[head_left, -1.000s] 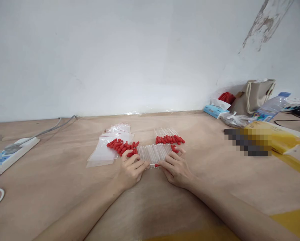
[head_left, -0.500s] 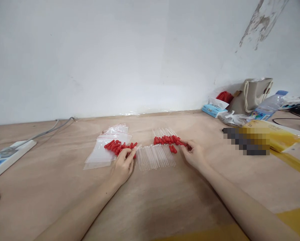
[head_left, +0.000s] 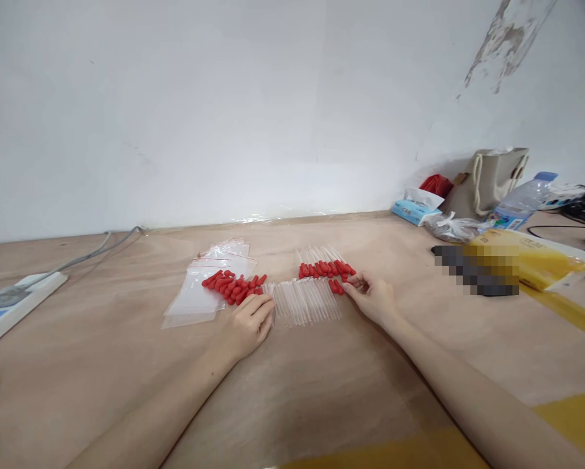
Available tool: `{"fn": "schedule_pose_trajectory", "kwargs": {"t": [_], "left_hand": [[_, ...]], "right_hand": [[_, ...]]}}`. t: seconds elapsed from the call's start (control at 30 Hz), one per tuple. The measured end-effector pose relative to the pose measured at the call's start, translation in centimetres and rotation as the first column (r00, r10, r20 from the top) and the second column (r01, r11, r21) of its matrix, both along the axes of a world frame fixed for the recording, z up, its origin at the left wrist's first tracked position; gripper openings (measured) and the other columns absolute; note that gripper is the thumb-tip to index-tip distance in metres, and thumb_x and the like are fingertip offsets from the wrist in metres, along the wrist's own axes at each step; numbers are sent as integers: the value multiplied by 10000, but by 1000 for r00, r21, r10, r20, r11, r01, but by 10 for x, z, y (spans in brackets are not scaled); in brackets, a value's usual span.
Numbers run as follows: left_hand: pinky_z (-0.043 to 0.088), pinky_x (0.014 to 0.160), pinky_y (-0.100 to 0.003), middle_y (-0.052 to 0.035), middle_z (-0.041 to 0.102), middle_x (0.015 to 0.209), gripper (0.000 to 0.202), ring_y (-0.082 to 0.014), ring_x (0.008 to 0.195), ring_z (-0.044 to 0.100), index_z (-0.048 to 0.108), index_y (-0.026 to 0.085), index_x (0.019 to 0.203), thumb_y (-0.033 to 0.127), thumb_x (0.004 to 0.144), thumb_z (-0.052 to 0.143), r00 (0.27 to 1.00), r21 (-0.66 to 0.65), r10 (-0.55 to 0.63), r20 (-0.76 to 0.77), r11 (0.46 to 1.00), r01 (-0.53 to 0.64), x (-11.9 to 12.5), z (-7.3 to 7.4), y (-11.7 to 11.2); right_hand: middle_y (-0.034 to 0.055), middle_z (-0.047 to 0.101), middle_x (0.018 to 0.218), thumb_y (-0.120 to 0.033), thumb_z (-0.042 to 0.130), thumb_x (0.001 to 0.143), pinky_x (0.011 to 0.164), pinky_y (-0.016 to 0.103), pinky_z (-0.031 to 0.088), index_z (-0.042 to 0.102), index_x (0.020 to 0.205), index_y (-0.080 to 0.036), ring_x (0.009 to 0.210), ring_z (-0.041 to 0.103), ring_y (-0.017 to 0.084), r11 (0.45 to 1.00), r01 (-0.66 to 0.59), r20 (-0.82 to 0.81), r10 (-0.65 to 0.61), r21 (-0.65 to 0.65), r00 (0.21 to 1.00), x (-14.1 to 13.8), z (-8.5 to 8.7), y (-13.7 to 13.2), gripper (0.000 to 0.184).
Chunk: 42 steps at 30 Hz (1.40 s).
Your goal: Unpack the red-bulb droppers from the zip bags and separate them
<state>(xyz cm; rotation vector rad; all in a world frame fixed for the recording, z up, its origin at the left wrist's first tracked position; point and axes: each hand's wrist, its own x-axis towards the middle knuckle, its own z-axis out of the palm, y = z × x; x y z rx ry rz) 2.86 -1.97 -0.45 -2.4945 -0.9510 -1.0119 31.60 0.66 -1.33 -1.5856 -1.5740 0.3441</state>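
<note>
Left of centre, my left hand (head_left: 249, 322) is closed, its curled fingers resting at the left end of a row of clear thin tubes (head_left: 305, 301). What those fingers hold is hidden. A pile of red rubber bulbs (head_left: 234, 286) lies just beyond this hand, partly on clear zip bags (head_left: 189, 293). My right hand (head_left: 372, 298) is pinched at the right end of the tubes, thumb and forefinger on a red rubber bulb (head_left: 339, 286). Behind the tubes lies a row of droppers (head_left: 322, 260), clear stems pointing to the wall and red bulbs toward me.
A power strip (head_left: 23, 306) with a grey cable lies on the left. At the back right are a tissue pack (head_left: 414, 210), a cloth bag (head_left: 492, 182), a plastic bottle (head_left: 522, 202) and a yellow pack (head_left: 541, 260). A white wall (head_left: 224, 117) bounds the wooden table (head_left: 292, 397).
My left hand has turned palm-down and curled toward the tubes' left end; the light stick at its fingertips is out of sight. My right hand has shifted slightly left, toward the nearer red bulbs.
</note>
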Motion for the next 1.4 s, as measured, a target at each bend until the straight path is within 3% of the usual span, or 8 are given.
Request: {"fn": "schedule_pose_trajectory", "kwargs": {"t": [0.17, 0.33, 0.53, 0.73, 0.93, 1.2, 1.3, 1.4], "left_hand": [[505, 783, -336, -105, 611, 1001, 253, -182, 866, 584, 575, 145, 1050, 213, 818, 501, 998, -93, -38, 47, 995, 42, 5, 0, -4], [492, 797, -363, -110, 592, 1036, 301, -196, 902, 567, 541, 155, 1106, 247, 821, 515, 996, -139, -63, 60, 988, 71, 3, 2, -6], [466, 801, -379, -103, 598, 1027, 301, -212, 920, 540, 577, 165, 1076, 291, 803, 551, 995, -127, -87, -45, 989, 81, 0, 12, -11], [415, 869, -404, -82, 595, 1099, 325, -231, 1021, 510, 588, 200, 1087, 347, 799, 557, 984, -157, -85, -155, 986, 61, 0, 17, -11], [270, 1016, -469, -29, 657, 987, 218, -206, 1017, 542, 636, 217, 995, 259, 821, 512, 988, -155, -45, -150, 988, 21, 0, 16, -10], [189, 1056, -505, -24, 674, 942, 224, -198, 994, 564, 628, 214, 1005, 253, 819, 509, 990, -134, -73, -120, 989, 57, -5, 18, -12], [218, 1038, -509, -41, 657, 991, 256, -212, 1026, 545, 606, 218, 1048, 263, 809, 527, 995, -72, -49, -81, 996, 43, -6, 19, -12], [280, 1007, -484, -73, 605, 1107, 329, -228, 1089, 502, 560, 212, 1122, 243, 795, 544, 1000, 35, 25, -15, 999, -24, -6, 19, -11]], "right_hand": [[19, 649, 676, -414, 551, 698, 537, 255, 424, 630, 747, -194, 545, 550, 131, 998, -61, -29, 61, 6, 998, -1, -4, 2, 239], [26, 653, 719, -432, 486, 760, 546, 259, 404, 677, 789, -223, 570, 547, 139, 997, -75, 92, 72, 31, 993, -1, -10, 5, 285], [28, 619, 710, -414, 492, 759, 565, 262, 400, 675, 784, -206, 553, 516, 128, 996, -13, 96, 5, 83, 995, 3, -9, 6, 278], [56, 592, 754, -379, 504, 748, 676, 292, 405, 671, 882, -176, 714, 547, 173, 992, 42, 168, -62, 123, 984, 1, 8, 23, 295], [67, 590, 816, -451, 503, 750, 705, 316, 347, 699, 831, -206, 796, 530, 200, 988, 152, 288, -146, 0, 946, -13, 19, 39, 324], [49, 600, 802, -370, 482, 774, 766, 358, 261, 693, 795, -227, 772, 523, 184, 964, 240, 167, -257, 115, 952, -20, 19, 38, 255], [42, 609, 798, -384, 467, 806, 777, 355, 253, 683, 857, -237, 782, 523, 180, 959, 170, 93, -195, 228, 976, -22, 22, 25, 266], [32, 607, 813, -375, 491, 819, 763, 332, 265, 679, 886, -266, 784, 516, 163, 929, -28, 159, -34, 368, 987, -29, 21, 4, 228]]}}
